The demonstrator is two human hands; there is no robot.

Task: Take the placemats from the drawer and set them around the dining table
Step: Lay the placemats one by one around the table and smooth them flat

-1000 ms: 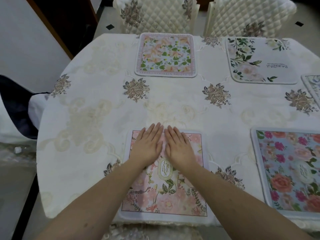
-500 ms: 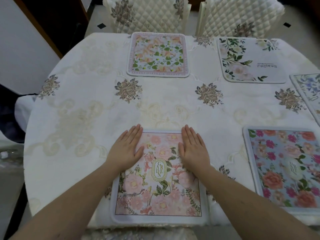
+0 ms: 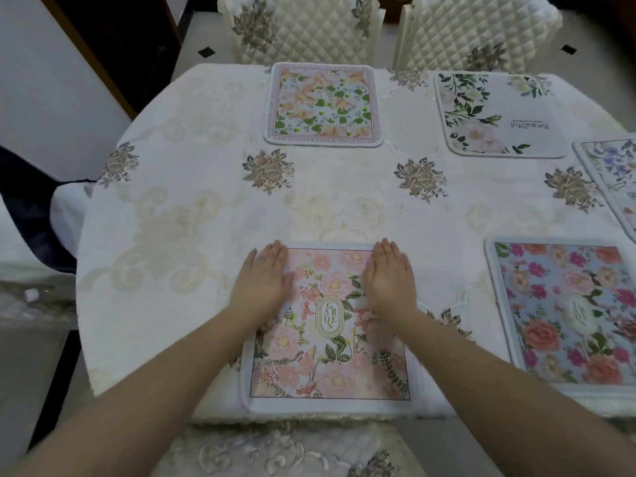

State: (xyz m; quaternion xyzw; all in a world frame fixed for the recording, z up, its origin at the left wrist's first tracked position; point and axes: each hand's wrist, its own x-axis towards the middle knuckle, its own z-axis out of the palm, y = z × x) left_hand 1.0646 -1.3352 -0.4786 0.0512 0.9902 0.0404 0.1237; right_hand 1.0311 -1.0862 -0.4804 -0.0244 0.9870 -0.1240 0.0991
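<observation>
- Placemats are the thing of this task, and we count five on the desk [image 3: 206, 235], which wears a cream cloth with embroidered flowers.
- We see the pink placemat [image 3: 330, 356] at the lower centre of the frame, flat at the near edge of the desk, its near border just at that edge.
- Our left hand [image 3: 263, 280] lies flat on its upper left part, fingers straight and together, reaching the far border. It holds nothing.
- Our right hand [image 3: 390, 275] lies the same way on the upper right part, flat and pressing, with nothing in its grasp.
- We judge the mat to be light, thin and a little soft, with a smooth printed face. It lies flat with no curl that we can see, so it may slide on the cloth if pushed.
- To move it, we think a pinch on the white border at a corner or a side is best; to only shift it, flat palms should be enough.
- In the oval at its middle we read "GARDEN", in three rows of two letters.
- On the white placemat [image 3: 499, 115] at the upper right we read "Beautiful", upside down for us.
- The framed placemat [image 3: 323, 103] at the upper centre has small writing along its border, too small to read.
- The blue placemat [image 3: 564, 311] at the right has a pale oval label, also not readable.
- A fifth placemat [image 3: 612, 173] shows only partly at the right edge.
</observation>
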